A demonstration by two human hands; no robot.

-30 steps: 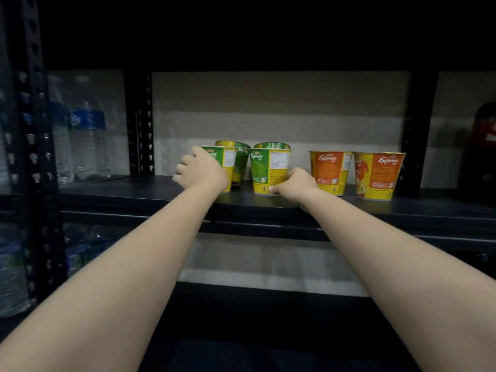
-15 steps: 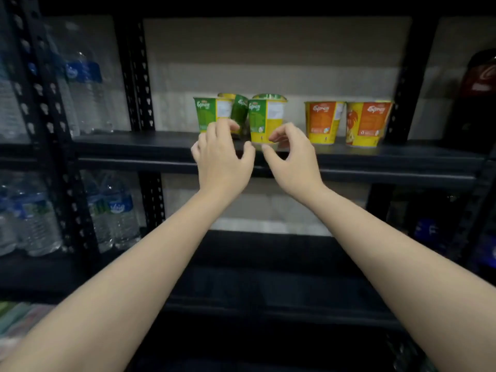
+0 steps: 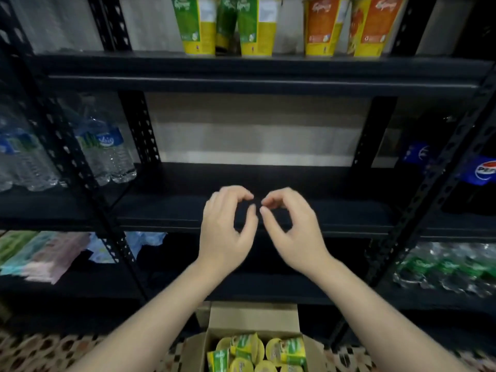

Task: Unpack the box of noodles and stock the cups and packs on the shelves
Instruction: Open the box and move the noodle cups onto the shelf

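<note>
My left hand (image 3: 224,232) and right hand (image 3: 292,232) hover empty, fingers loosely curled, before a bare black shelf (image 3: 268,210). Green and orange noodle cups (image 3: 255,25) stand above, their script blurred; more cups fill the open box (image 3: 255,318) below. A Pepsi label (image 3: 487,171) shows at right.

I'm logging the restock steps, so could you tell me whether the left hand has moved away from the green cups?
Yes. The left hand has dropped from the green cups to below their shelf.

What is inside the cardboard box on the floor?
The open box holds noodle cups with yellow and green lids, lying close together. About six or seven show; the frame cuts off the front of the box, and anything below the top layer is covered.
</note>
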